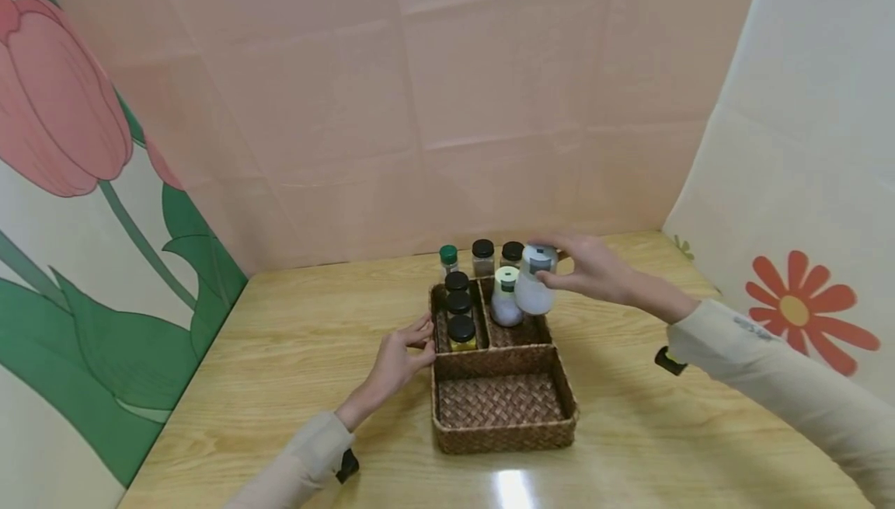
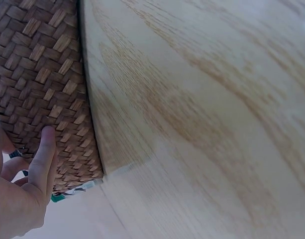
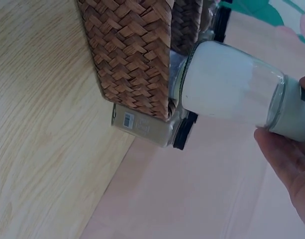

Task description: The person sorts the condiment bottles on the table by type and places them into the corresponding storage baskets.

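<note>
A woven basket [image 1: 503,435] with compartments stands on the table. My left hand [image 1: 395,361] grips its left wall; in the left wrist view a finger [image 2: 42,162] lies along the outer weave, with the thumb near the rim. Above the basket's back right compartment, my right hand [image 1: 590,268] holds a glass seasoning jar [image 1: 534,291] with a white lid and white contents. In the right wrist view this jar [image 3: 227,84] is tilted. A similar jar [image 1: 506,308] stands in that compartment beside it. Several black-lidded jars [image 1: 461,330] fill the back left compartment.
Behind the basket stand a green-capped bottle [image 1: 448,256] and two black-lidded jars, one [image 1: 482,257] in the middle and another [image 1: 512,252] to its right. The front compartment [image 1: 499,400] shows its woven bottom. A pink sheet [image 1: 419,105] hangs behind the table.
</note>
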Available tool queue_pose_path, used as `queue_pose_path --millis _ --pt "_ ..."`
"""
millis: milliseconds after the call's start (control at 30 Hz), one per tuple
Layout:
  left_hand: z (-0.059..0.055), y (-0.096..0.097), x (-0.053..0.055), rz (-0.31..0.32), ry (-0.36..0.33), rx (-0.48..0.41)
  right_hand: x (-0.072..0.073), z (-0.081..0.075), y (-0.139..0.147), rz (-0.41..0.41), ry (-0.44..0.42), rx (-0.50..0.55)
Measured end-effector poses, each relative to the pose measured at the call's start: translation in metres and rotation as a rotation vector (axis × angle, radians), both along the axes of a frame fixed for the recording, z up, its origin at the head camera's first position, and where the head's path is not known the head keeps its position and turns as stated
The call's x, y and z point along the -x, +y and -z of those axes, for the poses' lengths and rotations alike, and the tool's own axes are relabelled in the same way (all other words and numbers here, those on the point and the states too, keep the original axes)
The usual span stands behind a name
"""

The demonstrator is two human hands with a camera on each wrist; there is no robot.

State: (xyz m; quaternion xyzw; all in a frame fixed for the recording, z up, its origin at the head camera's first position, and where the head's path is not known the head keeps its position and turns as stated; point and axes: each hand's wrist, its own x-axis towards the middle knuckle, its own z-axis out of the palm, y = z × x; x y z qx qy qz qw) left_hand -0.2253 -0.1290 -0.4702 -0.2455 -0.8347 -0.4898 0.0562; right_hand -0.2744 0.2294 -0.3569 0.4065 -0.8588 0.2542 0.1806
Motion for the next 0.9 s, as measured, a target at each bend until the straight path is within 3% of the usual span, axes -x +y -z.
queue_pose_path --millis 667,900 --pt "0.000 -0.001 0.000 -0.003 0.021 -0.001 -0.002 0.011 -0.020 -0.060 -0.038 -0.006" --pt "0.001 -0.001 0.000 -0.003 0.025 -0.002 -0.001 0.015 -0.024 -0.086 -0.093 -0.004"
